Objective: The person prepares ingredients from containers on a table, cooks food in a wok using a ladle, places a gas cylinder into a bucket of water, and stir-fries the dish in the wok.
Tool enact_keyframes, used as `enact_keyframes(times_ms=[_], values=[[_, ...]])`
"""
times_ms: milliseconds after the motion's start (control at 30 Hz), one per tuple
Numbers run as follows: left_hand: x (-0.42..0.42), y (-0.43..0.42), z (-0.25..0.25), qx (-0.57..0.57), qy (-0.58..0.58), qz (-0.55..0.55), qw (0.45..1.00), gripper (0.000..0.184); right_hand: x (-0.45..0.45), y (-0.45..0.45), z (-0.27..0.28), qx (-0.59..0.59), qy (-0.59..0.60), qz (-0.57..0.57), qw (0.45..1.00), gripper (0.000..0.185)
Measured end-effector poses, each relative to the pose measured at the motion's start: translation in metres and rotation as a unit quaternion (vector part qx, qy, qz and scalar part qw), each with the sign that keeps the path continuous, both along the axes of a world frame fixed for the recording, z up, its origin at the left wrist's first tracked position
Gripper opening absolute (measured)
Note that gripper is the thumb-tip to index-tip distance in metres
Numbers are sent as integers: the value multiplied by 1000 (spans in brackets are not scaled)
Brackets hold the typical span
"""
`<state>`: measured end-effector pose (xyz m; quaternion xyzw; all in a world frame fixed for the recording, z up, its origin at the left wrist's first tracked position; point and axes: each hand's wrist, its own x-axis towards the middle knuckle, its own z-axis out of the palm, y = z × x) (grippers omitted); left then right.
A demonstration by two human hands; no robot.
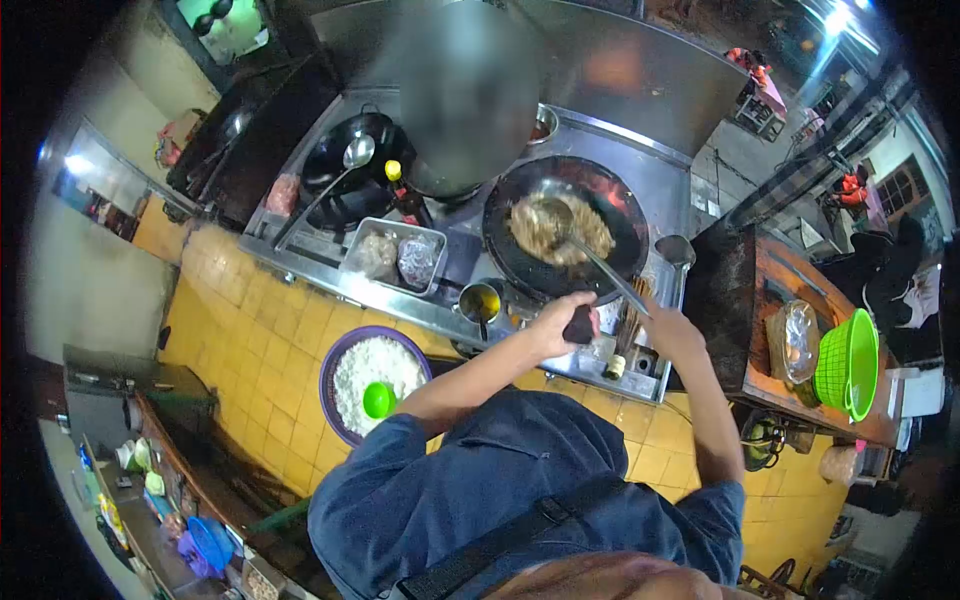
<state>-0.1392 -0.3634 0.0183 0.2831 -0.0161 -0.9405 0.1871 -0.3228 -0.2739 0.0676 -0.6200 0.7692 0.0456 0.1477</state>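
Observation:
My right hand is closed round the long handle of a metal ladle. The ladle's bowl rests among brown, shredded-looking food inside a large black wok. At the wok's near rim, my left hand grips a dark, cloth-like pad; whether the pad touches the rim I cannot tell. Close to the left hand stands a small metal pot with yellow liquid and a utensil in it. Below the right hand lies a dark bottle with a light cap.
On the steel stove are a second wok with a ladle, a yellow-capped bottle and a tray of bagged food. A purple basin of rice is lower left. A green basket stands on the right-hand table.

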Motion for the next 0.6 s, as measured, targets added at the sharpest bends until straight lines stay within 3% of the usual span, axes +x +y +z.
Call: enact_keyframes(times_ms=[33, 100, 200, 233, 300, 333, 367, 467, 500, 533, 600], values=[[9, 3, 20, 41, 12, -72, 997, 15, 7, 10, 27, 22, 78, -2, 997, 35], [22, 2, 46, 53, -2, -116, 992, 16, 6, 21, 22, 22, 100, 15, 995, 38], [32, -35, -45, -38, -5, -102, 994, 17, 14, 43, 14, -7, 102, 47, 994, 43], [34, -31, -72, -143, -97, -75, 982, 19, 15, 48, 14, -46, 90, 63, 993, 45], [27, 5, -64, -139, -218, -105, 960, 19, 17, 55, 9, -52, 88, 52, 993, 46], [23, 30, -46, -86, -200, -80, 973, 19, 19, 57, 3, -51, 98, 29, 993, 46], [31, 48, -28, -69, -131, -141, 979, 21, 21, 57, 0, -47, 107, 7, 993, 46], [37, 47, 23, -200, -179, -233, 935, 21, 30, 58, 1, -34, 76, -35, 996, 46], [37, 23, 25, -222, -203, -216, 929, 23, 33, 64, -3, -21, 47, -43, 998, 46], [36, -6, -9, -163, -158, -160, 961, 22, 33, 65, -8, -16, 40, -53, 998, 47], [42, -24, -54, -231, -185, -126, 947, 17, 19, 58, -31, -16, 41, -66, 997, 51]])
